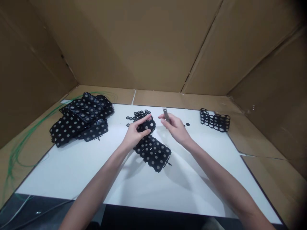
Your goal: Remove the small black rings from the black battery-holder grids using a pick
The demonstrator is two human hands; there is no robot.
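Note:
My left hand is closed on a black sheet of joined discs with pale round centres, near the middle of the table. Its thumb and fingers pinch the sheet's far, raised end, while the near end slants down toward me. To the right, apart from the sheet, my right hand grips a slim grey metal tool that points up and away; its exact kind is unclear. Behind my left fingers lies a cluster of loose small black rings, partly hidden by the hand.
A heap of similar dotted black sheets sits at the left. On the right rests a black lattice with round holes. A small black disc lies beyond my right hand. Green strands run along the left edge; cardboard walls surround the white table.

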